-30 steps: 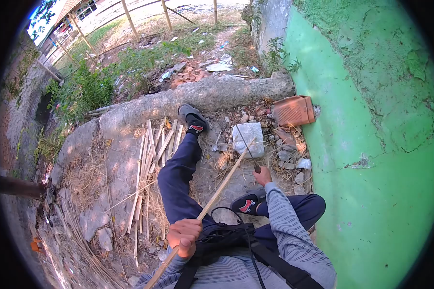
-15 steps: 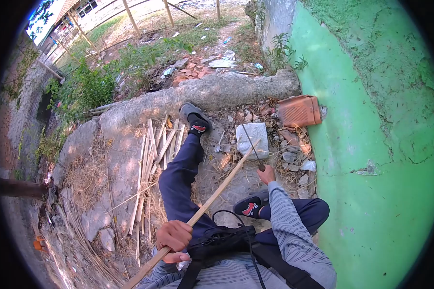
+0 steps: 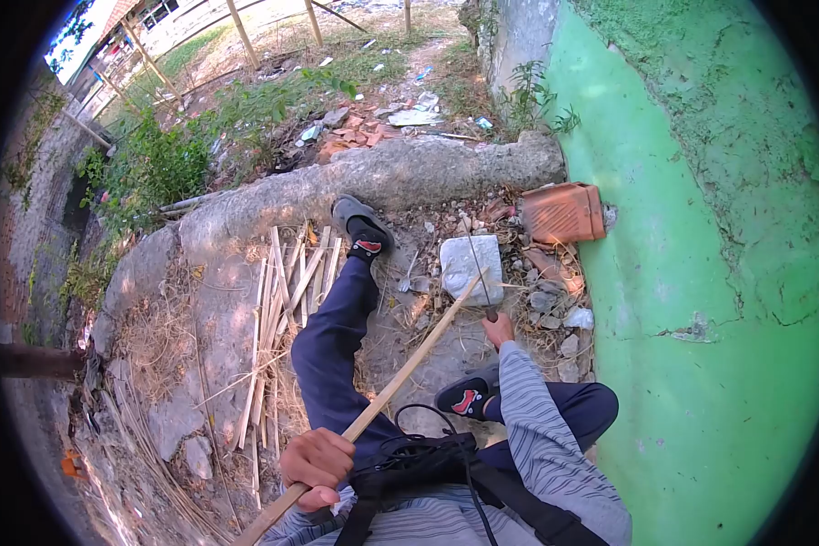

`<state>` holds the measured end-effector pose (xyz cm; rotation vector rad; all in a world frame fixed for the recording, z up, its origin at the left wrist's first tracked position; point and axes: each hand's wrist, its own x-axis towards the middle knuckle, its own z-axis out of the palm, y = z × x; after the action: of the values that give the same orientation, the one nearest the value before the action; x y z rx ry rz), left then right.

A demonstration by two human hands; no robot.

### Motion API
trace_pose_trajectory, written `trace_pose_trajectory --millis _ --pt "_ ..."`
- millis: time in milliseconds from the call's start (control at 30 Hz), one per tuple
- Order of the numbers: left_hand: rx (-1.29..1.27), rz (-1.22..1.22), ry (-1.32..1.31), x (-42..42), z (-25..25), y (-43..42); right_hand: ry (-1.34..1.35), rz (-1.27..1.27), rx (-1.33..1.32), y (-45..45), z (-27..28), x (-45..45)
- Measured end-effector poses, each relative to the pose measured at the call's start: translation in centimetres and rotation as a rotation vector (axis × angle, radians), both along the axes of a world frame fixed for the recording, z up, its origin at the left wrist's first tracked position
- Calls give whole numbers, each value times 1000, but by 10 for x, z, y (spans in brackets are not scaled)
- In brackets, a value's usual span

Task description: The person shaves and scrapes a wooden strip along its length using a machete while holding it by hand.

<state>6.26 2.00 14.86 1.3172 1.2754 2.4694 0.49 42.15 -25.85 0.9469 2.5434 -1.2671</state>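
Observation:
My left hand (image 3: pixel 317 468) is wrapped round a long pale wooden strip (image 3: pixel 399 380), which slants up and right across my lap. The strip's far tip lies over the near part of a whitish stone block (image 3: pixel 464 262). In my right hand (image 3: pixel 498 329) is the dark handle of a long thin blade (image 3: pixel 479 267). The blade points up and away over the block and crosses close to the strip's tip. A small pale sliver shows just right of that tip.
Split wooden strips (image 3: pixel 267 332) lie on the ground left of my leg. Clay tiles (image 3: pixel 562 213) lean by the green wall (image 3: pixel 692 391) on the right. A low concrete ledge (image 3: pixel 373 178) runs beyond my feet, with rubble near the block.
Over the last second my left hand has moved down and left along with the strip. The blade has turned more upright, and a small sliver now shows beside the strip's tip.

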Motion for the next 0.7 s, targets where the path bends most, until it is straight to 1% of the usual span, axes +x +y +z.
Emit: trace_pose_trajectory --millis 33,100,133,200,267,300,333,433,500,567,633,667,700 --pt "0 -1 -5 -1 2 0 -5 -1 0 -1 -3 11" --pt "-15 -18 -17 -6 4 -2 143 143 -24 -3 -9 23" --pt "-16 -18 -19 -9 4 -3 141 143 -25 -1 -13 22" --pt "-50 -93 56 -14 3 -5 114 105 35 3 -21 22" --pt "-41 -63 27 -11 3 -1 95 83 65 13 -43 24" --pt "-31 -24 6 -9 4 1 24 -5 48 21 -66 18" --pt "-32 -20 10 -9 4 1 -44 -91 30 23 -76 11" --pt "-46 -27 6 -11 6 -2 -7 -79 5 7 -30 17" --pt "-46 22 -24 -11 7 -5 45 -41 15 3 -28 33" --pt "-52 1 -14 -16 7 -7 92 -8 15 -4 -30 46" --pt "-62 -34 -3 -17 9 -7 151 28 113 -5 -31 53" --pt "-62 -40 -8 -15 9 -6 146 22 113 0 -43 54" --pt "-74 -36 -12 -13 9 -5 -23 -117 -57 7 -55 46"
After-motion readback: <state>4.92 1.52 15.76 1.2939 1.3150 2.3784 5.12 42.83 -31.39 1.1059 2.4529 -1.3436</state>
